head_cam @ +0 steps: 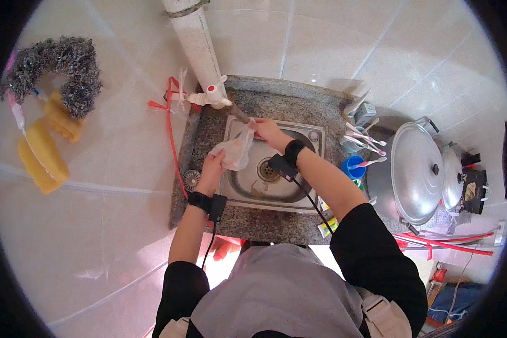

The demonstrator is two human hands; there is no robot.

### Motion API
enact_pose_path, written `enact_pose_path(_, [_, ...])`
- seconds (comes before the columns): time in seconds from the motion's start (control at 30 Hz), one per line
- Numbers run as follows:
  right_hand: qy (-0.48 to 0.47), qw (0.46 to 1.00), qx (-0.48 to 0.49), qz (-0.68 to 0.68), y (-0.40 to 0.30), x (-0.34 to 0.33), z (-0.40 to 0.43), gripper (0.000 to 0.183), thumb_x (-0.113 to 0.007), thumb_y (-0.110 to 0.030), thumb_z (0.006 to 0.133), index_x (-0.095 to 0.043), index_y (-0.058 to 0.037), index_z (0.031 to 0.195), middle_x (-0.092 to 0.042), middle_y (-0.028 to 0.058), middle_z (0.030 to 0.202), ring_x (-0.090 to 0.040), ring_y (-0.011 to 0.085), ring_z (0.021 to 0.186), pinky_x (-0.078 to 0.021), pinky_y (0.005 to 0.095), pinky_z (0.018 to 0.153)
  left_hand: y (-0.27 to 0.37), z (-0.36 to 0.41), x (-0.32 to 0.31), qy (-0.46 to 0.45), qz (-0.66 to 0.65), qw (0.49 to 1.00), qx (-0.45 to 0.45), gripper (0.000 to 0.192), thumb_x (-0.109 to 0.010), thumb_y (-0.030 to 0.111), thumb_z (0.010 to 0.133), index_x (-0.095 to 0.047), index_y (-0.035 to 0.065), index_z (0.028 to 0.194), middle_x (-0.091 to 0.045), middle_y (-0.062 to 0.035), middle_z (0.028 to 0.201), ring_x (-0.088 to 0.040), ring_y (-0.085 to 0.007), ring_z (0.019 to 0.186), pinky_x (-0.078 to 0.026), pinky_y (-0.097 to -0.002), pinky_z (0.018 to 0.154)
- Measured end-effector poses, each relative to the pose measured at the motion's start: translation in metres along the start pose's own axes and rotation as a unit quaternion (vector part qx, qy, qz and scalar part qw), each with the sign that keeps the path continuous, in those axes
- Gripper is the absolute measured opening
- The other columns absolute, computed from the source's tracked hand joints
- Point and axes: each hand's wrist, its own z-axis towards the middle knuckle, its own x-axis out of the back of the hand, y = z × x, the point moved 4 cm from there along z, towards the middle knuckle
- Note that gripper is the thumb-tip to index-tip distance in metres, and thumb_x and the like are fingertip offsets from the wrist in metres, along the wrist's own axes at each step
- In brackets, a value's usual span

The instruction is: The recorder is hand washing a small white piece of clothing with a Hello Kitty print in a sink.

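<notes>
Over the left part of a stainless steel sink, both hands hold a thin translucent plastic bag. My left hand grips its lower left side, and my right hand pinches its upper edge close to the tap's spout. Something pale seems to lie inside the bag, but I cannot tell what. Below and right of the bag is the sink's drain. Behind my right hand stands the white tap with a red dot, beside a thick white pipe.
Right of the sink are a blue cup, several toothbrushes, a yellow tube and a large lidded aluminium pot. A metal strainer lies at the left. Steel-wool scourers and yellow sponges hang on the tiled wall.
</notes>
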Motion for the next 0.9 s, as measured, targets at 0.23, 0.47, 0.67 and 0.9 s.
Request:
enact_pose_path(0.23, [-0.121,0.977,0.171,-0.044,0.038,0.016,0.049,0.012,-0.056,-0.011,0.078,-0.056,-0.002,0.086,-0.053,0.0036,0.07,-0.051,0.0133,0.061,-0.0405,0.0266,0.053,0.002,-0.003,-0.011,-0.016,-0.045,0.999,-0.015,0.034,-0.047,0.013,0.086,-0.043,-0.0015,0.117,-0.052,-0.0102,0.112,-0.054,-0.0202,0.098,-0.048,-0.0307,0.077])
enact_pose_path(0.47, [-0.107,0.981,-0.04,0.155,-0.02,0.006,-0.002,0.011,-0.051,-0.01,0.083,-0.056,-0.0037,0.09,-0.054,0.0007,0.074,-0.053,0.012,0.067,-0.0432,0.0252,0.058,-0.001,0.007,0.0,-0.003,-0.103,0.993,-0.061,0.032,-0.047,0.008,0.085,-0.044,-0.0009,0.116,-0.05,-0.0116,0.115,-0.05,-0.021,0.104,-0.041,-0.0329,0.087])
enact_pose_path(0.67, [-0.063,0.993,-0.022,0.095,-0.033,0.032,-0.012,0.02,-0.051,-0.013,0.084,-0.054,-0.003,0.101,-0.058,0.0044,0.093,-0.056,0.0144,0.084,-0.0449,0.0273,0.074,-0.002,0.029,-0.014,0.029,-0.076,0.994,-0.074,0.026,-0.047,0.01,0.086,-0.048,-0.002,0.109,-0.054,-0.0092,0.108,-0.051,-0.0193,0.101,-0.041,-0.0313,0.084])
enact_pose_path(0.9, [-0.062,0.992,-0.033,0.106,-0.044,0.041,-0.017,0.02,-0.052,-0.014,0.085,-0.054,-0.003,0.101,-0.058,0.0043,0.092,-0.056,0.0141,0.082,-0.045,0.028,0.073,0.004,0.056,-0.064,-0.04,0.004,0.994,-0.104,0.021,-0.058,0.009,0.08,-0.053,-0.0014,0.097,-0.058,-0.0071,0.094,-0.057,-0.0167,0.085,-0.046,-0.0297,0.072])
